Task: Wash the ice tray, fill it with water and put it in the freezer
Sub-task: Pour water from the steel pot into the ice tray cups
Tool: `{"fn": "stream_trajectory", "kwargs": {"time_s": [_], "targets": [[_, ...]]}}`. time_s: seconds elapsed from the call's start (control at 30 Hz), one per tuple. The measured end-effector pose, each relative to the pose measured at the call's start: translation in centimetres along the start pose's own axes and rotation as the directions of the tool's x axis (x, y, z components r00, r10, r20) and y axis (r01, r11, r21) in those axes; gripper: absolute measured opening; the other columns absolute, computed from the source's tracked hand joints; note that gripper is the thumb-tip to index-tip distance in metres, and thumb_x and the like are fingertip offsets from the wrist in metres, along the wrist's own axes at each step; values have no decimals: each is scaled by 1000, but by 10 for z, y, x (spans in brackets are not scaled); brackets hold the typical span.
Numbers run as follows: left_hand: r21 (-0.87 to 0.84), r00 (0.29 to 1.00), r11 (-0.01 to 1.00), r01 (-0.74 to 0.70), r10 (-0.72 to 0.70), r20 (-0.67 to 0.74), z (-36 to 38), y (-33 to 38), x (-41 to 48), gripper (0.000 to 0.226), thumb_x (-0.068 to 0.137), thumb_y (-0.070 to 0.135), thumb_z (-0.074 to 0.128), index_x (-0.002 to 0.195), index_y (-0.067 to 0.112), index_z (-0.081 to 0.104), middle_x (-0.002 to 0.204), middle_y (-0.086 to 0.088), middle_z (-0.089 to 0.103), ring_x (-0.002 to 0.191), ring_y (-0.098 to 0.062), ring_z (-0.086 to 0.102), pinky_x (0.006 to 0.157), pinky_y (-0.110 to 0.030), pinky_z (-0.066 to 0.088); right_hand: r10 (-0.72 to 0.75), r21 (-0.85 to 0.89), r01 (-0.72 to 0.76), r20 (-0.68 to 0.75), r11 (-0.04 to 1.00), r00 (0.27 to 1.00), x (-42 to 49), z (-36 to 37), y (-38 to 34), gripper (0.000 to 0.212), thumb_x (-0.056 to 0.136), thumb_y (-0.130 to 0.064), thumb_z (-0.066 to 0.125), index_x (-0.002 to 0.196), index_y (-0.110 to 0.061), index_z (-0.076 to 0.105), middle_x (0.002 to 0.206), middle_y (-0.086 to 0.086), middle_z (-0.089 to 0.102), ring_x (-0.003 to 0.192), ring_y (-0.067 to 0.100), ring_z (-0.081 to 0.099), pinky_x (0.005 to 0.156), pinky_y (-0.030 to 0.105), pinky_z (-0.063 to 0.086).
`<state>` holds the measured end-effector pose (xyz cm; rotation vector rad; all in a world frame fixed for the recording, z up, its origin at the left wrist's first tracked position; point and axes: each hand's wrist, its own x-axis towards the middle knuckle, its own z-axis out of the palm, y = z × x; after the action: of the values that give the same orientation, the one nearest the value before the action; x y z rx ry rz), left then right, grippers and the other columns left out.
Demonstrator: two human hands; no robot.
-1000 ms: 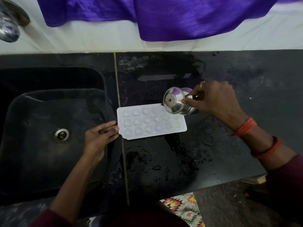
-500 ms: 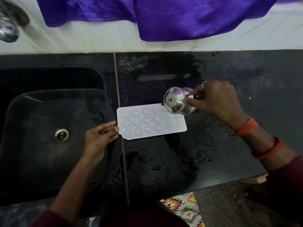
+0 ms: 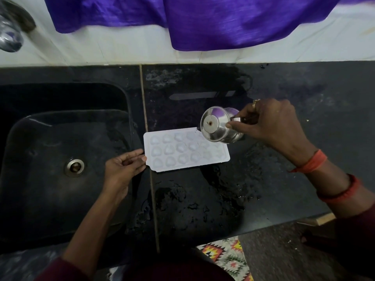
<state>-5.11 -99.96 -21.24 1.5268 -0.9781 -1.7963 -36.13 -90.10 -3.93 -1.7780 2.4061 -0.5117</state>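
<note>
Steel cup (image 3: 220,128) tipped over ice tray (image 3: 187,166); sink (image 3: 40,138) left, purple cloth (image 3: 223,21) behind.

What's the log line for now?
step: fill | right hand: tilts steel cup over ice tray | left hand: touches ice tray edge | counter: wet

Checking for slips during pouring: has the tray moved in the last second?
No. The tray sits as before, its left edge still overlying the counter seam.

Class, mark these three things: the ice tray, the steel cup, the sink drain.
ice tray (image 3: 180,148), head view, a cell near its middle.
steel cup (image 3: 210,123), head view, its round base.
sink drain (image 3: 74,167), head view, its middle.
</note>
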Motion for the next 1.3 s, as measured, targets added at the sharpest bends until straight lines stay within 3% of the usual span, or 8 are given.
{"fn": "stream_trajectory", "kwargs": {"time_s": [0.13, 0.3, 0.6, 0.8, 0.97, 1.13, 1.3], "targets": [[0, 1000, 1000, -3, 3, 3, 0, -1, 0, 28, 85, -1, 74, 113, 0, 71, 91, -6, 78, 80, -9, 75, 74, -20, 61, 6, -29, -6, 16, 1000, 1000, -4, 4, 1, 38, 74, -57, 77, 90, -23, 80, 75, -2, 75, 68, 14, 71, 65, 31, 58], [1, 1000, 1000, 3, -3, 7, -2, -3, 2, 28, 84, 1, 76, 112, 1, 72, 101, -12, 76, 83, -11, 75, 70, -18, 59, 30, -26, -29, 43, 999, 999, -9, 8, 1, 41, 71, -62, 71, 89, -26, 79, 75, -5, 75, 69, 10, 71, 65, 28, 57], [-9, 1000, 1000, 8, -8, -3, -1, 0, -1, 26, 85, -1, 75, 111, 2, 71, 96, -8, 78, 83, -11, 75, 74, -21, 61, 35, -39, -33, 57, 999, 998, -11, 6, 0, 35, 72, -59, 74, 89, -29, 79, 75, -6, 76, 70, 11, 72, 70, 34, 60], [-16, 1000, 1000, 9, -9, -4, 0, 1, -2, 24, 84, -1, 75, 107, 3, 72, 93, -6, 78, 81, -10, 75, 74, -21, 61, 31, -46, -28, 65, 999, 997, -12, 4, -1, 30, 75, -53, 79, 90, -28, 79, 75, -5, 75, 69, 10, 71, 68, 28, 57], [-15, 1000, 1000, 11, -11, 1, 1, 1, -1, 23, 85, -2, 73, 107, 4, 71, 95, -8, 76, 78, -8, 75, 68, -17, 59, 52, -26, -50, 71, 998, 996, -13, 3, -3, 45, 68, -65, 65, 90, -29, 79, 76, -3, 76, 70, 15, 72, 68, 39, 60], [-20, 1000, 1000, 10, -10, 2, 1, 1, -1, 21, 85, -2, 74, 104, 5, 72, 84, -1, 78, 77, -7, 75, 67, -16, 58, 49, -30, -47, 61, 998, 997, -14, 2, -3, 43, 69, -63, 65, 90, -28, 79, 76, -2, 76, 70, 17, 73, 69, 40, 60], [-24, 1000, 1000, 12, -12, 5, 0, 1, 0, 22, 84, -1, 75, 105, 5, 72, 88, -4, 78, 80, -10, 75, 67, -17, 58, 49, -43, -47, 66, 998, 997, -14, 2, -4, 35, 71, -58, 75, 90, -29, 80, 75, -3, 76, 70, 15, 72, 70, 37, 60]]}}
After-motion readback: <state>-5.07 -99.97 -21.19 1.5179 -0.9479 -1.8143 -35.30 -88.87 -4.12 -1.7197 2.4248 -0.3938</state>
